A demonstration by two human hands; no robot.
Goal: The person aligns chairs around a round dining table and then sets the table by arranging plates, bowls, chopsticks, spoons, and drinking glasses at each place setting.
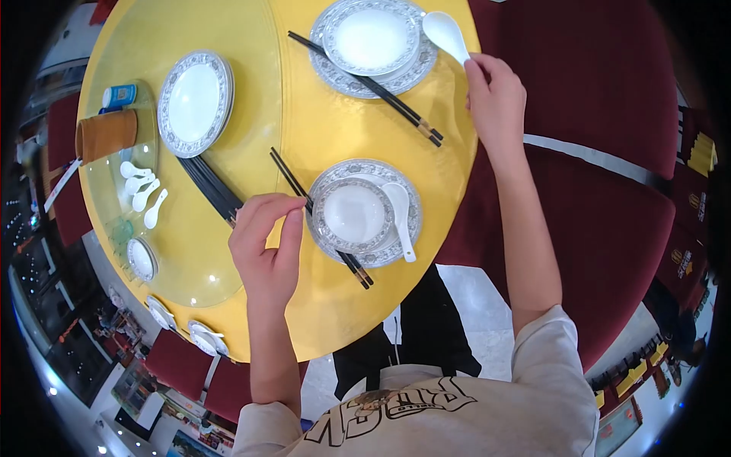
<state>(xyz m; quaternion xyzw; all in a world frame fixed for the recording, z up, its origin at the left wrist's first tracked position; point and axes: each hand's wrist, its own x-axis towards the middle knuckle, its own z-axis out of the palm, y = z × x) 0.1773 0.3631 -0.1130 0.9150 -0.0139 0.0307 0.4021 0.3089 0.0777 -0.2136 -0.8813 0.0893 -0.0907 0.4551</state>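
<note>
My right hand (496,95) pinches the handle end of a white soup spoon (444,33), whose bowl lies at the right rim of the upper place setting. That setting has a small plate (371,39) on a larger patterned plate (327,80), with black chopsticks (400,107) across it. My left hand (266,240) is closed, thumb and forefinger together at another pair of black chopsticks (286,167) beside the nearer setting. A patterned bowl (352,215) sits there on a plate (413,209), partly covering these chopsticks. Another white spoon (401,217) rests on that plate, right of the bowl.
On the glass turntable (251,34) are stacked plates (194,103), a bundle of black chopsticks (205,186), several white spoons (142,183), a brown container (106,135) and a blue can (119,95). Dark red chairs (594,68) stand close at the yellow table's (449,152) right edge.
</note>
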